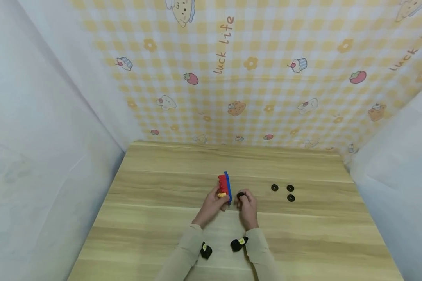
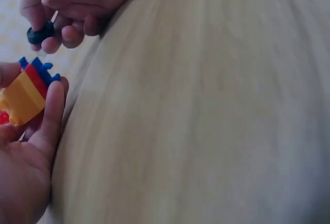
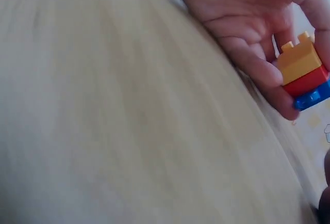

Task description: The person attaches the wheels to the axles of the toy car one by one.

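My left hand (image 1: 212, 206) grips a toy vehicle (image 1: 224, 186) built from blocks, with a blue base, red blocks and a yellow block (image 2: 25, 97) at the near end. It is tipped on its side, its blue base facing right. Small blue pegs stick out from the base (image 3: 313, 96). Close by on the right, my right hand (image 1: 248, 208) pinches a small black wheel (image 2: 40, 33) between thumb and fingers. A narrow gap separates the wheel from the blue base.
To the right of my hands, three black wheels (image 1: 274, 187) lie on the wooden table (image 1: 154, 183). A yellow checked cloth (image 1: 211, 89) hangs behind the table's far edge. White sheets (image 1: 49, 136) stand at both sides.
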Motion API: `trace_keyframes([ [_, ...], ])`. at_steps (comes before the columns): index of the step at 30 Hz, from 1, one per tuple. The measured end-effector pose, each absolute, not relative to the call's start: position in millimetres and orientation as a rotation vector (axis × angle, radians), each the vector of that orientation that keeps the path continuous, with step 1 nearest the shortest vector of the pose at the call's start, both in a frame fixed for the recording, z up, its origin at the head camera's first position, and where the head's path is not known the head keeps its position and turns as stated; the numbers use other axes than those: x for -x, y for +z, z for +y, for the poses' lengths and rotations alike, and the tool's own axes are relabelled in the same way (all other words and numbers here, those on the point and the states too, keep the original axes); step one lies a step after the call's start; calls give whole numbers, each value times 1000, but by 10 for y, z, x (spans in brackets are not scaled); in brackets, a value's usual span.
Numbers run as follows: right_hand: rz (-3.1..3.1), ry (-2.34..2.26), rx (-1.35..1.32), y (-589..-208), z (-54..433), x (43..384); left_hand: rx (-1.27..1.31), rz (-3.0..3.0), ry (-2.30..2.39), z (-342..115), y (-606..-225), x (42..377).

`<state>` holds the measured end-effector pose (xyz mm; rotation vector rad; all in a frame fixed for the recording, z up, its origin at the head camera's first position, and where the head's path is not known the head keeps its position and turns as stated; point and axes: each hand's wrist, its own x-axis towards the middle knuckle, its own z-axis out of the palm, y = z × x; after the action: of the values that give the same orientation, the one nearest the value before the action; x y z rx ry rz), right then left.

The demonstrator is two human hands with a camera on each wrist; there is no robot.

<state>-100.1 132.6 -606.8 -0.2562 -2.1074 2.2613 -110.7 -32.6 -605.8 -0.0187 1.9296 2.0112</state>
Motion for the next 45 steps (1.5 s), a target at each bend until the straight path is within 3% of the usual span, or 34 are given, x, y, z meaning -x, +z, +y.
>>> trace_keyframes([
  [19,-2417,2023,-21,-5734,1340,848,-68,2067,1984,-304,-6106,1071],
  [31,-2514,1999,-25,-5754,1374,853,-120,2095,1943,-327,-6075,1051],
  [39,-2518,1994,36,-6087,1418,938,-180,2142,1885,-342,-6131,1061],
  [45,-2569,2010,-13,-6117,1430,973,-192,2163,1846,-387,-6105,1054],
])
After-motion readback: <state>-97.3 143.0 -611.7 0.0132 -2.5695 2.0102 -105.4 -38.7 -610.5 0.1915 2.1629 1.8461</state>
